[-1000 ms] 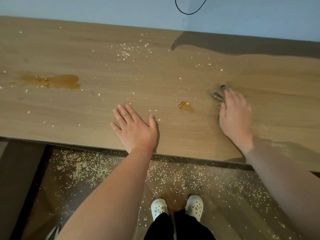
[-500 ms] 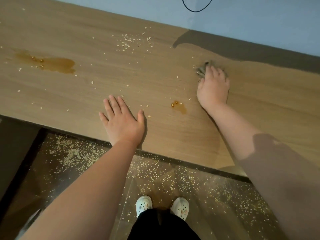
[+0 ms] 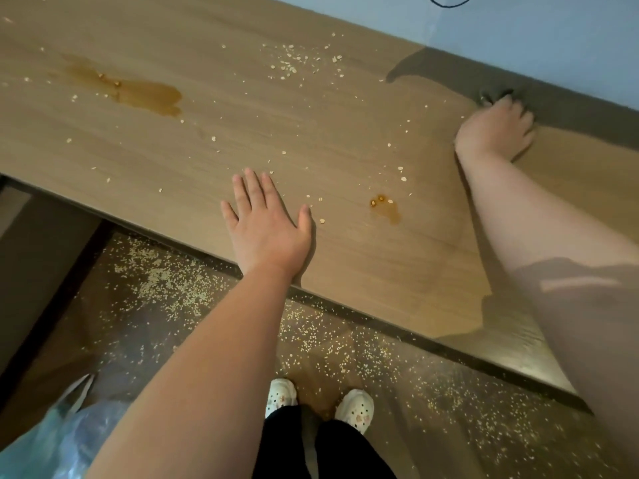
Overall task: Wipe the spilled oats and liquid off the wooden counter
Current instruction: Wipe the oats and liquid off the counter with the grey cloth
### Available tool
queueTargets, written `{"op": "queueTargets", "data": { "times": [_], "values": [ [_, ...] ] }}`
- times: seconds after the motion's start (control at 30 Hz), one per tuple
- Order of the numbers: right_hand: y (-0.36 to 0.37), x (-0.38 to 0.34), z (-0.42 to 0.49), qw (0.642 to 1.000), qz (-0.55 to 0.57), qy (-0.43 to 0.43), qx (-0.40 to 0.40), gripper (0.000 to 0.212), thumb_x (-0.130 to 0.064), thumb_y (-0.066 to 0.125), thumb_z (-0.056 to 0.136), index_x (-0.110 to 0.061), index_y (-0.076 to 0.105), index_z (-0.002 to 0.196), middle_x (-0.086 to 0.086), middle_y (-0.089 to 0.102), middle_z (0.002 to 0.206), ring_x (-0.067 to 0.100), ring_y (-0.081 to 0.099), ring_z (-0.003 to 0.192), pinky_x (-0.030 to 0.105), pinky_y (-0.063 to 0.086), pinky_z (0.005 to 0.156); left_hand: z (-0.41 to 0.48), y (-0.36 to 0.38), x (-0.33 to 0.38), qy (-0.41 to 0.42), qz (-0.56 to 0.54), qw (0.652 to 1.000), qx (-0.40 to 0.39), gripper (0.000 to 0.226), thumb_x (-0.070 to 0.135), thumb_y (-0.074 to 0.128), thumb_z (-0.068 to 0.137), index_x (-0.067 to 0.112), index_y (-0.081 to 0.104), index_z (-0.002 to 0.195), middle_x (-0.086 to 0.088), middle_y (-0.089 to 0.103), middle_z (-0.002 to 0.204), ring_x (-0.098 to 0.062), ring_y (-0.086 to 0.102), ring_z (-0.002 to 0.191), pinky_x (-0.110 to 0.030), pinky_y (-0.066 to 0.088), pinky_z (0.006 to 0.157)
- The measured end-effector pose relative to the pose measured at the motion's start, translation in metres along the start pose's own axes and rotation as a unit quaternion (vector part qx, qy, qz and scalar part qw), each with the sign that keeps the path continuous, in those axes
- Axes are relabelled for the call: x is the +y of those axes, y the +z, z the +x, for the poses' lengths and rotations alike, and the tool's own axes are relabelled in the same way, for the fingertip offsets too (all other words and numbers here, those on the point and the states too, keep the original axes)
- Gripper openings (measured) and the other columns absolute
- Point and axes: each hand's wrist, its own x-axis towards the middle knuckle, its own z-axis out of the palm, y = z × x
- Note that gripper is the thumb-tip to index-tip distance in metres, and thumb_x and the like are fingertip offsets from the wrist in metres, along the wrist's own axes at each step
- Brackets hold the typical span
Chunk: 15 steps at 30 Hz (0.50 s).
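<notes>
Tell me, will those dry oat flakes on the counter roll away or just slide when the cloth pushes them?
They would probably slide and scatter. The oat flakes look flat, thin and light, and many already lie on the floor. Flakes near the brown puddle would likely stick and smear instead.

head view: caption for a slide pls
Right hand presses a cloth at the far edge of the counter; left hand rests flat near oats and two brown spills.
</notes>
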Motion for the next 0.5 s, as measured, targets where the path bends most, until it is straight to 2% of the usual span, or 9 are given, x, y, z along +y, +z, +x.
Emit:
{"op": "queueTargets", "data": {
  "times": [0.1,0.3,0.37,0.5],
  "values": [
    [0.006,-0.019,0.017,0.999,0.006,-0.030,-0.018,0.050,-0.019,0.031,0.098,-0.011,0.039,0.146,0.008,0.038,0.153,0.029,0.028,0.142,0.047,0.020,0.114,0.000,0.001,0.000,0.002,-0.003,1.000,0.002,0.080,0.056,0.023,0.098,0.010,-0.001,0.157,-0.010,-0.008,0.165,-0.025,-0.012,0.152,-0.048,-0.003,0.123],
    [0.009,-0.031,0.009,0.978,0.005,-0.203,-0.037,0.044,-0.021,0.036,0.093,-0.009,0.052,0.133,0.014,0.050,0.140,0.033,0.039,0.133,0.046,0.031,0.110,0.000,0.000,-0.001,0.003,-0.004,1.000,0.001,0.080,0.056,0.024,0.098,0.010,-0.001,0.157,-0.011,-0.008,0.165,-0.026,-0.012,0.152,-0.048,-0.003,0.122],
    [0.007,-0.028,-0.008,0.955,0.028,-0.288,-0.059,0.047,-0.019,0.036,0.092,-0.010,0.051,0.136,0.013,0.049,0.143,0.032,0.039,0.135,0.046,0.030,0.113,-0.001,0.000,-0.001,0.005,-0.001,1.000,-0.001,0.080,0.056,0.024,0.098,0.010,-0.002,0.157,-0.011,-0.008,0.165,-0.026,-0.013,0.152,-0.048,-0.003,0.122],
    [0.000,-0.013,-0.049,0.880,0.030,-0.454,-0.137,0.049,-0.012,0.040,0.099,-0.014,0.040,0.147,0.005,0.037,0.154,0.026,0.027,0.145,0.046,0.014,0.121,0.000,0.001,-0.002,0.005,0.017,1.000,-0.004,0.080,0.057,0.021,0.098,0.009,-0.004,0.157,-0.011,-0.010,0.165,-0.027,-0.013,0.151,-0.049,-0.002,0.122]
  ]
}}
